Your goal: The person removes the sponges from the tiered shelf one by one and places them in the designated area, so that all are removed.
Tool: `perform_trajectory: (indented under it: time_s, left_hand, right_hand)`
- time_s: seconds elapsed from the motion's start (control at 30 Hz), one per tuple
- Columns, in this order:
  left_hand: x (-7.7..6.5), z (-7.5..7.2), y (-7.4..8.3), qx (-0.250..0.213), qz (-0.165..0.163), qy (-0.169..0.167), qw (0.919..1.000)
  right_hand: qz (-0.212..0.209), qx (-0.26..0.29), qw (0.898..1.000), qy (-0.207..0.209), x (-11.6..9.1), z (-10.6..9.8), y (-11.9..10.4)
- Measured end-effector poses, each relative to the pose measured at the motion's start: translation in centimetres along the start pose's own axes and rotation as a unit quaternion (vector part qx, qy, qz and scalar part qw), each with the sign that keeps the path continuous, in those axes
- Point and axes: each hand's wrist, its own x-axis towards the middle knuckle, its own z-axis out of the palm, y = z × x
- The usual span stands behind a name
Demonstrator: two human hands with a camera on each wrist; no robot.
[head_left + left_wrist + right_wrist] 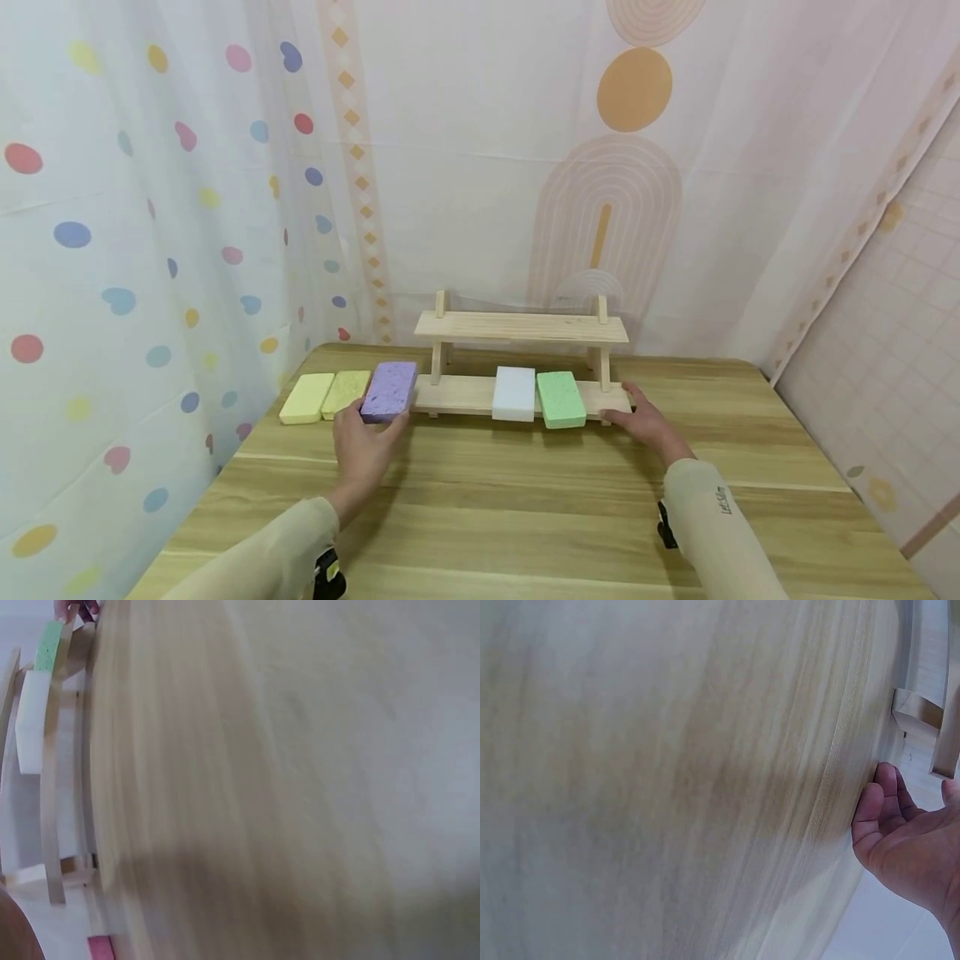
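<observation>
In the head view my left hand grips a purple sponge by its near end, thumb on the right side and fingers on the left. The sponge stands just left of a two-tier wooden shelf stand. My right hand holds the right end of the lower board, thumb at its front corner. In the right wrist view that hand's other fingers bend loosely beside the board end, low by the table. A white sponge and a green sponge lean on the lower board.
Left of the purple sponge lie a pale yellow sponge and a darker yellow sponge. A red block shows at the bottom of the left wrist view. Patterned curtains hang behind the wooden table.
</observation>
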Motion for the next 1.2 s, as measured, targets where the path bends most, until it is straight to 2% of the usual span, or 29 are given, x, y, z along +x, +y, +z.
perform_trajectory:
  time_s: [0.17,0.5,0.83,1.2]
  left_hand:
    - [-0.4,-1.0,-1.0,0.007,-0.005,-0.002,1.0]
    - [-1.8,-2.3,-2.6,0.033,-0.022,-0.033,0.9987]
    - [-2.6,-1.7,-4.4,0.061,-0.041,-0.047,0.9962]
    - [-2.5,-1.5,-4.7,0.106,-0.07,-0.055,0.9904]
  right_hand:
    - [-0.004,-0.003,1.0,-0.001,0.0,0.0,0.0]
    - [-0.005,-0.006,1.0,-0.003,0.0,0.1,-0.1]
    - [-0.001,-0.006,1.0,-0.002,-0.1,0.0,-0.2]
    - [-0.001,-0.006,1.0,0.004,0.0,0.1,0.0]
